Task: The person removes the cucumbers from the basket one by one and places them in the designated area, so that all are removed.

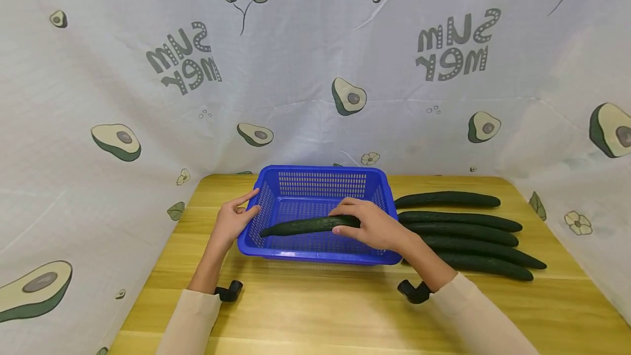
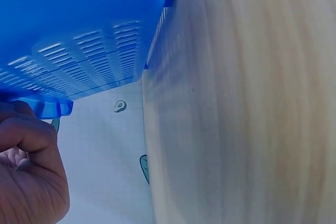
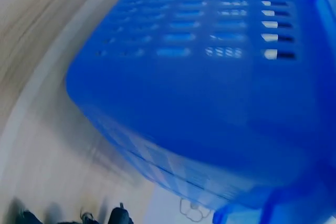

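A long dark green cucumber (image 1: 300, 227) lies crosswise over the inside of a blue plastic basket (image 1: 320, 256). My right hand (image 1: 372, 226) grips its right end, thumb on the near side and fingers over the far side. Whether the cucumber touches the basket floor I cannot tell. At the basket's left rim, my left hand (image 1: 233, 222) holds the edge, thumb over the rim; the left wrist view shows its curled fingers (image 2: 37, 145) beside the rim. The right wrist view is filled by the basket's slotted wall (image 3: 199, 93), and the right hand is hidden there.
Several more cucumbers (image 1: 465, 237) lie side by side on the wooden table (image 1: 305, 311), right of the basket. One cucumber (image 1: 448, 199) sits a little apart behind them. A white printed cloth (image 1: 305, 64) hangs behind the table and along both sides.
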